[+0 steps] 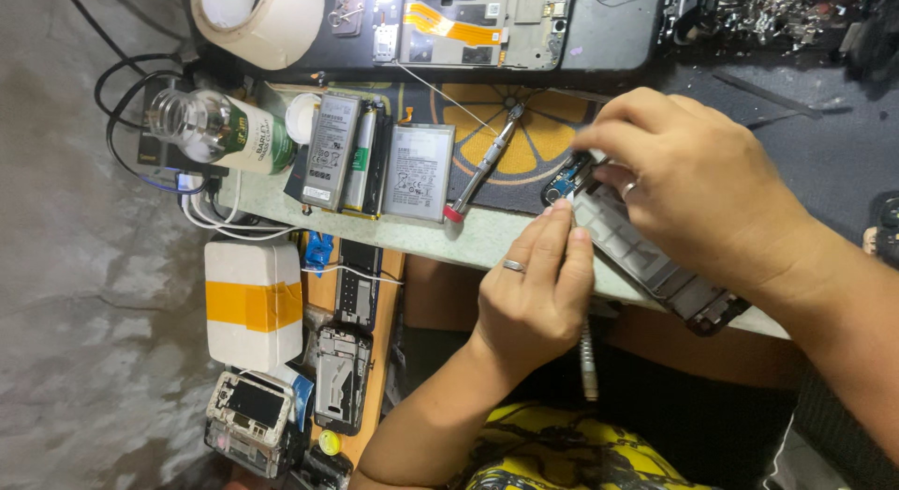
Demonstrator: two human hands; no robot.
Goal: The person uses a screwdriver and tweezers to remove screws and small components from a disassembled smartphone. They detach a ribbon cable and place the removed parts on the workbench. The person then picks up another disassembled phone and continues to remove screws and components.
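Opened dark phone frame (pixel 655 265), on bench (pixel 468 239): steadied by right hand (pixel 698 185); thin grey tool (pixel 587 359) gripped in closed left hand (pixel 534 293).

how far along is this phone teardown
Done: the phone is already open, its bare frame showing, and three batteries lie aside by the tweezers. In hand: the right hand steadies its top end while the left hand works a tool there. Left: the small blue board is still in place.

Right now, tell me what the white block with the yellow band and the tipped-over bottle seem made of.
White block: probably foam, matte and slightly grainy; its yellow band looks like glossy tape. Bottle: clear and shiny with bright highlights, either glass or hard plastic, with a paper-like label.
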